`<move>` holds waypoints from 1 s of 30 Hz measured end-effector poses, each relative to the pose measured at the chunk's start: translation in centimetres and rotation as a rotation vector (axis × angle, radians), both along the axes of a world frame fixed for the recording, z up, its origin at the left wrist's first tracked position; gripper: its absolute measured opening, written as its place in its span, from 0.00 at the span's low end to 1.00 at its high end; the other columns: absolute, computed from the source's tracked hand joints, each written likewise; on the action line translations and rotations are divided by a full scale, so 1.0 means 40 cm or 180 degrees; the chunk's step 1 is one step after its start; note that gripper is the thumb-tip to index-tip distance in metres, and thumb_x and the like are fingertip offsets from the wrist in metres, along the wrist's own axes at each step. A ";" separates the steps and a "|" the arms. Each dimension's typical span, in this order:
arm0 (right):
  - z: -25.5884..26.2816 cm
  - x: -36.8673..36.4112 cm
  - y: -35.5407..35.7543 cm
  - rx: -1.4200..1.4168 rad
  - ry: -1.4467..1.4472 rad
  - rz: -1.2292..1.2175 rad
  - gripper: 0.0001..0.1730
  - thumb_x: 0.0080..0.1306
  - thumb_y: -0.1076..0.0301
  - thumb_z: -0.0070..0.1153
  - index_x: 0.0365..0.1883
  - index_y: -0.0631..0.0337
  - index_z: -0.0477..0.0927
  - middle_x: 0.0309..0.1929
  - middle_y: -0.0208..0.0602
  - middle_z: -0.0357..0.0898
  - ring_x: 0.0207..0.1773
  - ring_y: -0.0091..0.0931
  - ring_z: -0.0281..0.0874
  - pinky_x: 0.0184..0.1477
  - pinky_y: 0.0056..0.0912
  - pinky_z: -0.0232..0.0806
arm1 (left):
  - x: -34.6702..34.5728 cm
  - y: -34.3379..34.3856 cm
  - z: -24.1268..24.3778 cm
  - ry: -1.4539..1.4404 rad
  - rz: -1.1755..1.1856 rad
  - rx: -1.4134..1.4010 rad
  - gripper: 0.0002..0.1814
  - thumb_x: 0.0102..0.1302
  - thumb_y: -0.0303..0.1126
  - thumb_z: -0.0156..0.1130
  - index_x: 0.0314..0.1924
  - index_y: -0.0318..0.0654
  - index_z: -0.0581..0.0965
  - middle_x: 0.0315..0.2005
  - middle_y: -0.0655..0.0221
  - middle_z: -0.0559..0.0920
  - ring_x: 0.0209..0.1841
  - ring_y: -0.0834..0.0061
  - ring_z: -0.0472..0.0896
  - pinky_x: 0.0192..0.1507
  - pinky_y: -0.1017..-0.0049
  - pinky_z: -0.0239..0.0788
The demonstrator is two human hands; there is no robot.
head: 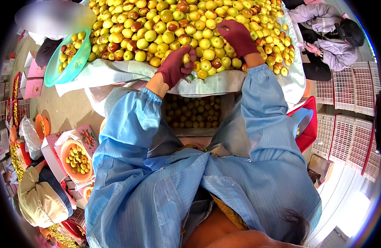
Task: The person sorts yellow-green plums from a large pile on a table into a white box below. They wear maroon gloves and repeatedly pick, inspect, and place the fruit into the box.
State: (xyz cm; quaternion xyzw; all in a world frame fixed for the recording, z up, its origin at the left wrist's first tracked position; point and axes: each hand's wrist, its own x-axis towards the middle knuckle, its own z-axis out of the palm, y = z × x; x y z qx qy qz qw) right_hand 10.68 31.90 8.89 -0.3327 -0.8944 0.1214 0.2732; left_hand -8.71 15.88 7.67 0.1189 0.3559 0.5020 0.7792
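A large heap of yellow-green and reddish-brown jujubes (165,37) lies on a pale cloth (116,69) in front of me. My left hand (178,66), in a dark red glove, has its fingers closed around a yellow-green jujube (186,58) at the heap's near edge. Farther right, my right hand (237,37), in a matching glove, rests over the heap with its fingers curled; whether it holds a jujube is hidden. Below the cloth's edge, between my knees, a box of jujubes (193,113) stands in shadow.
A turquoise basin (83,60) with jujubes leans at the heap's left. Left of me, an orange basin (88,173) of jujubes sits by printed cartons. A blue basin (305,121) and a red container are at my right, beside stacked crates (342,136). Several other people sit nearby.
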 end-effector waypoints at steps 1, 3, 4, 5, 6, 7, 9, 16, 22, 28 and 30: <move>-0.005 0.014 0.015 0.0291 -0.0132 -0.0230 0.11 0.57 0.61 0.56 0.34 0.56 0.81 0.35 0.37 0.79 0.42 0.37 0.77 0.44 0.39 0.69 | 0.000 -0.005 0.004 0.0083 -0.0047 -0.0024 0.09 0.71 0.39 0.48 0.35 0.43 0.70 0.27 0.79 0.70 0.21 0.88 0.62 0.17 0.88 0.48; -0.013 0.026 0.024 0.0366 -0.0238 -0.0359 0.10 0.56 0.62 0.57 0.34 0.56 0.81 0.35 0.36 0.79 0.42 0.37 0.77 0.44 0.40 0.69 | 0.001 -0.007 0.006 0.0201 -0.0011 -0.0049 0.08 0.70 0.37 0.48 0.35 0.43 0.70 0.26 0.79 0.70 0.21 0.88 0.62 0.17 0.88 0.48; -0.012 0.026 0.022 0.0403 -0.0294 -0.0420 0.10 0.56 0.62 0.57 0.34 0.55 0.81 0.35 0.36 0.79 0.42 0.37 0.77 0.45 0.40 0.69 | -0.002 -0.006 0.001 0.0219 -0.0004 -0.0029 0.07 0.69 0.37 0.49 0.36 0.43 0.70 0.26 0.78 0.70 0.21 0.88 0.63 0.16 0.88 0.48; -0.012 0.018 0.020 0.0455 -0.0156 -0.0294 0.10 0.55 0.63 0.58 0.35 0.55 0.80 0.34 0.36 0.79 0.41 0.37 0.77 0.45 0.40 0.69 | -0.004 -0.006 -0.001 0.0238 0.0005 -0.0009 0.07 0.69 0.37 0.49 0.36 0.43 0.70 0.26 0.78 0.70 0.21 0.87 0.63 0.16 0.88 0.48; -0.018 0.002 0.016 0.0500 -0.0016 -0.0175 0.10 0.55 0.63 0.58 0.35 0.55 0.80 0.34 0.35 0.78 0.41 0.37 0.77 0.45 0.40 0.69 | -0.003 -0.005 0.002 0.0308 0.0027 -0.0015 0.06 0.69 0.36 0.49 0.37 0.42 0.71 0.26 0.78 0.70 0.21 0.87 0.64 0.16 0.87 0.48; -0.023 -0.012 0.012 0.0545 0.0123 -0.0055 0.11 0.55 0.63 0.59 0.36 0.54 0.80 0.34 0.35 0.78 0.41 0.37 0.77 0.45 0.41 0.69 | 0.001 -0.004 0.010 0.0378 0.0048 -0.0021 0.06 0.68 0.34 0.49 0.38 0.42 0.71 0.26 0.78 0.71 0.21 0.86 0.65 0.16 0.87 0.48; -0.034 -0.033 0.003 0.0709 0.0080 -0.0057 0.14 0.54 0.63 0.60 0.39 0.54 0.79 0.34 0.36 0.78 0.41 0.37 0.77 0.44 0.41 0.69 | 0.010 -0.003 0.013 0.0554 0.0030 -0.0034 0.06 0.68 0.32 0.48 0.40 0.41 0.71 0.25 0.77 0.71 0.22 0.85 0.66 0.16 0.87 0.49; -0.025 -0.067 -0.013 0.0709 -0.0359 -0.0297 0.19 0.53 0.63 0.62 0.44 0.53 0.75 0.32 0.38 0.78 0.39 0.39 0.78 0.40 0.44 0.69 | 0.013 -0.005 -0.008 0.1038 -0.0279 0.0031 0.09 0.65 0.27 0.47 0.44 0.39 0.72 0.25 0.74 0.73 0.22 0.80 0.69 0.18 0.83 0.55; -0.020 -0.093 -0.065 0.0843 -0.0368 0.0122 0.06 0.57 0.68 0.52 0.33 0.53 0.78 0.31 0.40 0.77 0.35 0.40 0.79 0.35 0.44 0.70 | 0.005 0.005 -0.020 0.0528 0.0040 -0.0001 0.09 0.66 0.25 0.47 0.45 0.39 0.73 0.27 0.72 0.75 0.22 0.76 0.72 0.22 0.80 0.61; -0.051 -0.125 -0.036 0.1119 -0.0677 -0.0194 0.04 0.56 0.70 0.51 0.27 0.55 0.78 0.31 0.39 0.76 0.34 0.40 0.79 0.32 0.44 0.70 | 0.006 0.008 -0.018 0.0491 0.0028 0.0001 0.09 0.67 0.29 0.49 0.45 0.40 0.73 0.28 0.72 0.76 0.22 0.76 0.72 0.24 0.79 0.62; -0.047 -0.118 -0.033 0.0978 -0.0620 -0.0130 0.05 0.55 0.70 0.53 0.30 0.55 0.79 0.33 0.39 0.77 0.35 0.40 0.79 0.33 0.43 0.71 | -0.003 0.009 -0.032 0.0505 -0.0070 0.0154 0.10 0.70 0.35 0.49 0.46 0.40 0.73 0.28 0.71 0.77 0.22 0.76 0.72 0.24 0.79 0.62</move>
